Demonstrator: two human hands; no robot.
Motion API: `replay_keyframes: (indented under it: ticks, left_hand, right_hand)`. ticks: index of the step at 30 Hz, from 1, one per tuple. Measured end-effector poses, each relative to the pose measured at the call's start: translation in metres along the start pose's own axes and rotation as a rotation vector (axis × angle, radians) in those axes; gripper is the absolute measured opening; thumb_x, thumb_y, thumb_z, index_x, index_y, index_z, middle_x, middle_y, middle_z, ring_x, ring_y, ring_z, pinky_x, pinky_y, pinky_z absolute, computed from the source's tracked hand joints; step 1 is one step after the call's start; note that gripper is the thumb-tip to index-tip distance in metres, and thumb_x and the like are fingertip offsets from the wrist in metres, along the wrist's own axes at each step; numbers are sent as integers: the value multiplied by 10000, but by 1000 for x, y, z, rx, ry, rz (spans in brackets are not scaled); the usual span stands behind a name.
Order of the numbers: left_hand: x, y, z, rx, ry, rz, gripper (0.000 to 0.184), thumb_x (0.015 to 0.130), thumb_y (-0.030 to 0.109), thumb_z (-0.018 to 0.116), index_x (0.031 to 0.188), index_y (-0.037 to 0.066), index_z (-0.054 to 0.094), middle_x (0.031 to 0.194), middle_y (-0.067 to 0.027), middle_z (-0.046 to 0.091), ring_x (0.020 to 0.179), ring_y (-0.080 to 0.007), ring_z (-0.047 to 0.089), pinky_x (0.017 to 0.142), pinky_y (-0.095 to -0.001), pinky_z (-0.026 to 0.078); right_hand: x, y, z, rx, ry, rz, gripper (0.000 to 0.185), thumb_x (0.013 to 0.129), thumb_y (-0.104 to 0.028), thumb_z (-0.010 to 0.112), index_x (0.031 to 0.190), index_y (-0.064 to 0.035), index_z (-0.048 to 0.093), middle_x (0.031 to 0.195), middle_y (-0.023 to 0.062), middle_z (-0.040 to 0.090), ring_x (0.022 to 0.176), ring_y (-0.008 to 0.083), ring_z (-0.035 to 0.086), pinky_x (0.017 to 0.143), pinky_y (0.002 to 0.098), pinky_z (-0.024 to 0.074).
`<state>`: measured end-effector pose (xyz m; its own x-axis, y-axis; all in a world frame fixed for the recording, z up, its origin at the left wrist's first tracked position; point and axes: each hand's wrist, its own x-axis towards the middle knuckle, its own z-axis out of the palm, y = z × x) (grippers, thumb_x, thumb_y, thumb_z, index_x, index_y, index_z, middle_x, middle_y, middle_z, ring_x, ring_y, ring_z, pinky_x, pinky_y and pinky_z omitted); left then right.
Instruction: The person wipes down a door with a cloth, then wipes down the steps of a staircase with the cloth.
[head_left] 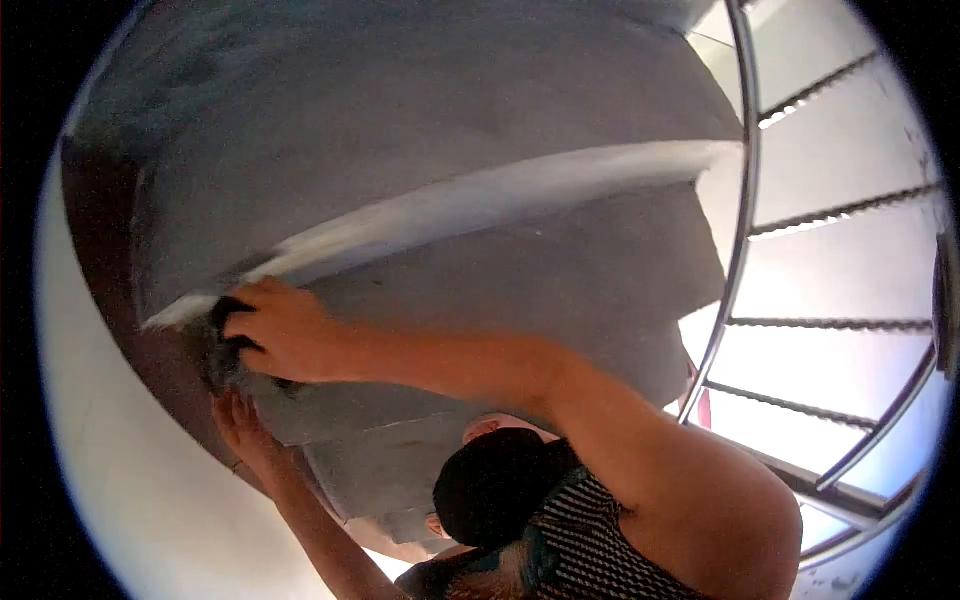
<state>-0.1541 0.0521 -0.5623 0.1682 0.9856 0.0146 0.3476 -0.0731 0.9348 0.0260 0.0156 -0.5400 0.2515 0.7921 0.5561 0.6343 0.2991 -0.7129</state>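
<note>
My right hand reaches across from the right, its fingers curled round a dark object whose kind I cannot make out. It presses against a broad grey surface, at the lower left end of a pale strip. Just below, my left hand has its fingers stretched out and lies near the brown edge of that surface. Nothing shows in the left hand. The palm side of both hands is hidden.
On the right stands a curved metal frame with twisted crossbars, bright light behind it. A smooth pale surface fills the lower left. Between my arms are a dark rounded shape and a striped top.
</note>
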Motion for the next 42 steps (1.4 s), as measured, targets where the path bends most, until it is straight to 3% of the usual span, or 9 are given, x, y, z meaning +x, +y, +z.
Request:
replay_keyframes:
  ticks: [6, 8, 10, 15, 20, 26, 31, 35, 42]
  left_hand:
    - [-16, -11, 71, -169, -188, 130, 326, 881, 116, 451, 1195, 29, 458, 1178, -107, 500, 1094, -219, 470, 940, -346, 352]
    - [-35, 0, 106, -124, -524, 339, 304, 848, 45, 477, 1151, 35, 484, 1114, -109, 539, 1048, -232, 505, 908, -334, 380]
    - [-53, 26, 136, 305, -701, 603, 297, 810, 27, 505, 1106, 45, 510, 1079, -118, 547, 1009, -247, 525, 881, -326, 399]
    - [-87, 31, 188, 407, -1038, 845, 277, 792, 92, 534, 1066, 52, 537, 1083, -106, 545, 987, -282, 517, 868, -379, 405]
    - [-91, 9, 197, 405, -1030, 830, 298, 806, 109, 511, 1092, 27, 519, 1100, -122, 537, 1019, -305, 496, 881, -399, 389]
    - [-61, 7, 166, 323, -847, 680, 315, 849, 161, 466, 1122, 8, 500, 1135, -169, 516, 1059, -344, 472, 902, -395, 370]
    - [-56, 25, 160, 369, -697, 924, 347, 849, 240, 497, 1127, 32, 504, 1157, -155, 505, 1089, -321, 460, 916, -393, 365]
    - [-82, 37, 181, 638, -932, 989, 378, 804, 243, 574, 1124, 52, 510, 1180, -115, 487, 1104, -290, 450, 922, -396, 377]
    - [-92, 1, 183, 586, -1036, 1043, 359, 796, 253, 598, 1093, 62, 533, 1164, -86, 499, 1063, -266, 474, 901, -382, 405]
  right_hand:
    - [-152, 15, -177, -264, 322, 638, 286, 724, -144, 613, 1001, -79, 586, 961, 164, 561, 901, 332, 559, 778, 378, 460]
    - [-197, 17, -222, -372, 547, 806, 263, 734, -94, 601, 992, -50, 589, 939, 122, 580, 849, 266, 593, 746, 323, 468]
    - [-255, 38, -265, -583, 657, 903, 247, 764, -87, 583, 1005, -34, 576, 967, 136, 568, 896, 261, 575, 766, 344, 459]
    - [-337, 77, -310, -1103, 474, 1060, 294, 780, -167, 567, 1059, -77, 546, 1054, 176, 511, 928, 330, 521, 783, 398, 448]
    - [-285, 44, -219, -996, 134, 1142, 297, 734, -222, 596, 1026, -170, 591, 1088, 98, 484, 1075, 281, 430, 812, 422, 448]
    - [-196, 30, -97, -493, -26, 542, 315, 636, -144, 660, 945, -130, 598, 1083, 146, 495, 1015, 332, 457, 874, 400, 408]
    - [-196, 23, -177, -167, 495, 914, 240, 769, -118, 594, 1002, -65, 576, 1056, 124, 544, 933, 259, 568, 832, 346, 442]
    - [-261, 69, -295, -676, 841, 790, 263, 791, -83, 565, 1048, -40, 528, 1012, 128, 532, 968, 256, 525, 853, 346, 411]
    - [-302, 172, -405, -1142, 415, 1409, 436, 787, -297, 544, 1173, -102, 495, 1144, 189, 474, 1041, 371, 470, 885, 451, 388]
